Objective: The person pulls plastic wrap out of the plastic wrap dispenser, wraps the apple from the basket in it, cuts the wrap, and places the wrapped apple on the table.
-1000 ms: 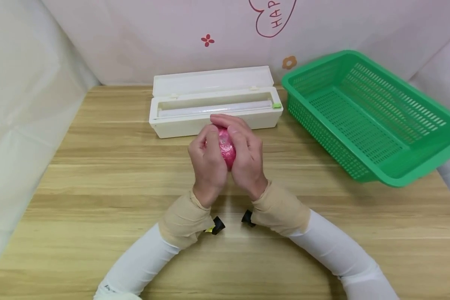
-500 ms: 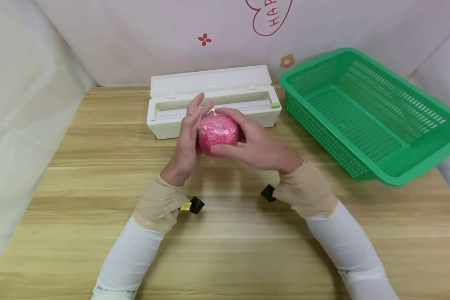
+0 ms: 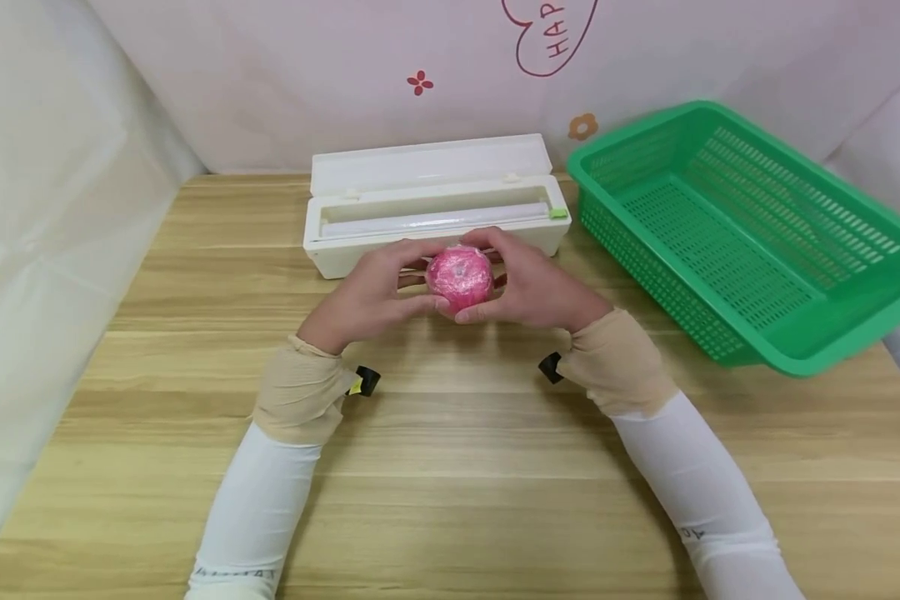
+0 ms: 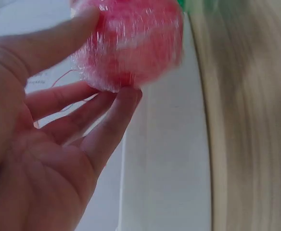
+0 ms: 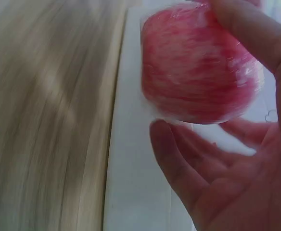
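A pinkish-red apple [image 3: 460, 277] wrapped in clear cling film is held up between both hands, in front of the white box. On its left side my left hand [image 3: 378, 287] grips it, thumb at the front and fingertips underneath, as the left wrist view of the apple [image 4: 131, 43] shows. My right hand [image 3: 532, 283] holds the other side, its thumb at the front. In the right wrist view the streaky apple [image 5: 198, 62] sits between thumb and fingers, the film creased and shiny. The palms stay apart from the fruit.
Just behind the hands stands a white cling film box [image 3: 435, 242], lid raised, with a film roll [image 3: 435, 221] inside. A green plastic basket [image 3: 675, 292] with slotted walls stands at the right. The wooden table [image 3: 450, 483] meets a printed cloth [image 3: 307, 75] at the back.
The hands were cupped closely around the apple, then parted, with the left fingers spread upright. Now both hands hold it from opposite sides, wrists farther apart, its top showing.
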Available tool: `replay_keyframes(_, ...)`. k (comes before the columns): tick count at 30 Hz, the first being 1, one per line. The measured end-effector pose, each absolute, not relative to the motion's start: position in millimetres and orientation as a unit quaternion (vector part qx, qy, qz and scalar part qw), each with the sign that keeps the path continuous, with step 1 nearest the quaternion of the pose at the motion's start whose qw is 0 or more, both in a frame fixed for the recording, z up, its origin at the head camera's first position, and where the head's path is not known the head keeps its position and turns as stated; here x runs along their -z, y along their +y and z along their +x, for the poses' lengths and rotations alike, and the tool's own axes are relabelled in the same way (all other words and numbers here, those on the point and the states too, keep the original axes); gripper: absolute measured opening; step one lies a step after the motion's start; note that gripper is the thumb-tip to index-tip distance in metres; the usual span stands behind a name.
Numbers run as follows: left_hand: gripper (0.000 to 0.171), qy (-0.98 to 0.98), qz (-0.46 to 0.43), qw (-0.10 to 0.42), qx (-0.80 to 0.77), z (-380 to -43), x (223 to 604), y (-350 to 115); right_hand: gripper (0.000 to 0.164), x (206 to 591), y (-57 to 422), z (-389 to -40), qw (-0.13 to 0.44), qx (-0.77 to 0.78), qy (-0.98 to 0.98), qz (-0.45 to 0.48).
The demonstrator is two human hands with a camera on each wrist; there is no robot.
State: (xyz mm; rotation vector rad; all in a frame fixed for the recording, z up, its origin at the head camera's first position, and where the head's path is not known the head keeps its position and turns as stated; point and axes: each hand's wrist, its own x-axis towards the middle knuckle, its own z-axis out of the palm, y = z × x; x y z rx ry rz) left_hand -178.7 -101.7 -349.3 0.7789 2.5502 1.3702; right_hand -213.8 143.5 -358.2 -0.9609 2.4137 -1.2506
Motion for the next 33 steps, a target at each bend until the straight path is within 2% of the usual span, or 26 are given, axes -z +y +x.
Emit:
replay_keyframes(8, 0.062, 0.868, 0.246, 0.093, -0.422, -182, 356, -93, 0.080, 366, 144, -214, 0.098, 0.396, 0.851, -0.332)
replay_keyframes(14, 0.063, 0.876, 0.240, 0.103, -0.407, -183, 362, -90, 0.079, 372, 144, -215, 0.108, 0.380, 0.856, -0.333)
replay_keyframes(20, 0.065, 0.880, 0.239, 0.111, -0.394, -183, 363, -89, 0.088, 372, 143, -215, 0.137, 0.371, 0.862, -0.318)
replay_keyframes(26, 0.074, 0.889, 0.250, 0.116, -0.366, -181, 361, -88, 0.106, 371, 140, -211, 0.135, 0.346, 0.868, -0.329)
replay_keyframes(28, 0.078, 0.896, 0.254, 0.109, -0.347, -179, 358, -89, 0.107, 368, 142, -210, 0.137, 0.343, 0.868, -0.332)
replay_keyframes(33, 0.079, 0.928, 0.231, 0.065, -0.286, -167, 341, -96, 0.086, 347, 149, -203, 0.106, 0.309, 0.895, -0.304)
